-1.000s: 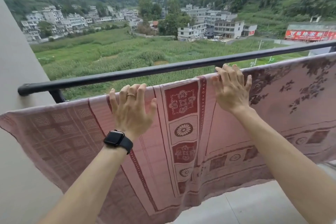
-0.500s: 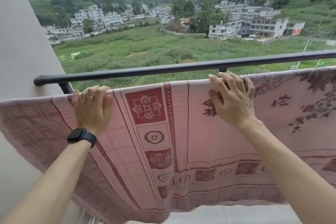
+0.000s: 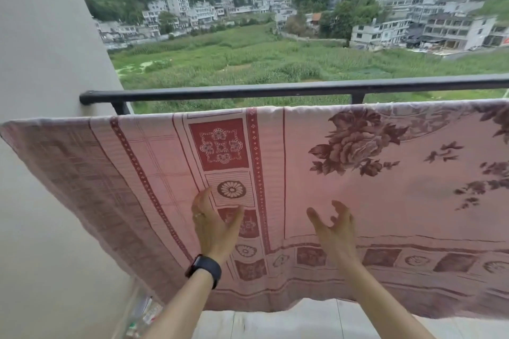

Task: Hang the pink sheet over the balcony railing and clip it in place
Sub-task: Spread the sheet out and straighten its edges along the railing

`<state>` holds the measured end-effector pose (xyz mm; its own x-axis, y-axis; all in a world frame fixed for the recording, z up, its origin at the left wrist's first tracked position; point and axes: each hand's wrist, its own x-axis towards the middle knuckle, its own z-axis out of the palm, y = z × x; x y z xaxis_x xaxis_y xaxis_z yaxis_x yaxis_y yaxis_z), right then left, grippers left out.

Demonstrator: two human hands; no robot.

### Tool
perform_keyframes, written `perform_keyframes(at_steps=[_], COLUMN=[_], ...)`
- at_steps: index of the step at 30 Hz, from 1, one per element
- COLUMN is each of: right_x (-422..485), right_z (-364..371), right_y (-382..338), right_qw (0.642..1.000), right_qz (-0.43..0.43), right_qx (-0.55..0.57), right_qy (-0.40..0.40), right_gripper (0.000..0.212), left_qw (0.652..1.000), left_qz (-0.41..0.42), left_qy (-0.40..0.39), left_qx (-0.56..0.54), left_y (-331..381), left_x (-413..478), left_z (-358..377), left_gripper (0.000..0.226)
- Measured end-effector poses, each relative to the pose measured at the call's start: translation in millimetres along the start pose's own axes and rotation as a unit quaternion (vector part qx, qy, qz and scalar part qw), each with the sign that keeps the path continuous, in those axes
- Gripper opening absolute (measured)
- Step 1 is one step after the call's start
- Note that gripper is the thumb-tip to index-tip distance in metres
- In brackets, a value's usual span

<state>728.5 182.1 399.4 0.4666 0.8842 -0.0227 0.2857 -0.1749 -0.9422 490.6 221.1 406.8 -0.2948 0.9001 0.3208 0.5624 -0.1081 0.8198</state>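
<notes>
The pink sheet [image 3: 303, 173], printed with dark red squares, medallions and a large flower, hangs draped along a line just below the black balcony railing [image 3: 248, 89]; what its top edge rests on is hidden. It spans the whole width of the view and hangs down toward the floor. My left hand [image 3: 213, 224], with a ring and a black watch on the wrist, floats in front of the cloth with fingers spread. My right hand [image 3: 334, 231] is beside it, fingers curled apart, holding nothing. Neither hand grips the sheet. No clip is visible.
A plain beige wall [image 3: 41, 63] closes the left side, where the railing ends. A pale tiled floor [image 3: 275, 322] shows under the sheet's lower hem. Some clear plastic packaging [image 3: 140, 314] lies low at the left. Beyond the railing are green fields and buildings.
Both hands have let go of the sheet's top edge and dropped down in front of the hanging cloth. The view has shifted left and back.
</notes>
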Motion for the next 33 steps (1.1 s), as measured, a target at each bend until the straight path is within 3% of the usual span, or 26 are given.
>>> perform_keyframes(at_steps=[1,3,6,10,12,14,16,18,20,24,27,29,31,33], right_x=[1,3,10,28,36,43,45,41,34,29,33,40,48,53], right_z=[6,17,25,37,46,56,66,71,73,73,75,79,83,84], right_y=[8,19,11,-3,-2,-3,-3,-2,1,-4,-16,-23,-29,-34], right_qw=[0.997,0.989,0.989,0.991,0.994,0.995,0.993,0.992,0.992,0.991,0.985,0.985,0.983,0.978], right_qz=[0.072,0.132,0.139,0.131,0.101,0.045,0.002,-0.022,-0.027,0.012,0.006,-0.022,-0.055,-0.087], right_qx=[0.030,0.055,0.042,-0.013,-0.049,-0.091,-0.111,-0.120,-0.116,-0.131,-0.174,-0.171,-0.171,-0.185], right_qy=[-0.021,-0.032,-0.002,0.010,0.008,0.018,0.033,0.043,0.033,0.015,0.019,0.026,0.039,0.049], right_gripper=[0.083,0.098,0.110,0.108,0.082,0.039,0.021,0.015,0.017,0.070,0.073,0.051,0.031,0.023], left_qw=[0.994,0.964,0.958,0.952,0.958,0.971,0.980,0.982,0.979,0.976,0.985,0.992,0.994,0.995], left_qz=[-0.094,-0.225,-0.258,-0.290,-0.262,-0.220,-0.187,-0.181,-0.198,-0.204,-0.162,-0.120,-0.097,-0.094], left_qy=[-0.038,-0.083,-0.075,-0.090,-0.084,-0.066,-0.051,-0.045,-0.050,-0.031,0.030,0.046,0.046,0.038], left_qx=[-0.050,-0.112,-0.098,0.040,0.077,0.062,0.049,0.026,-0.016,-0.067,-0.047,-0.004,0.023,0.023], left_y=[-5,-12,-18,-17,-17,-18,-23,-28,-32,-18,-2,4,8,11], left_x=[-11,-21,-12,-2,-1,2,1,-2,-7,-1,10,18,28,37], left_z=[15,33,44,62,71,77,77,76,76,73,71,70,66,63], left_gripper=[0.093,0.105,0.115,0.116,0.079,0.037,0.022,0.020,0.036,0.079,0.095,0.079,0.047,0.034])
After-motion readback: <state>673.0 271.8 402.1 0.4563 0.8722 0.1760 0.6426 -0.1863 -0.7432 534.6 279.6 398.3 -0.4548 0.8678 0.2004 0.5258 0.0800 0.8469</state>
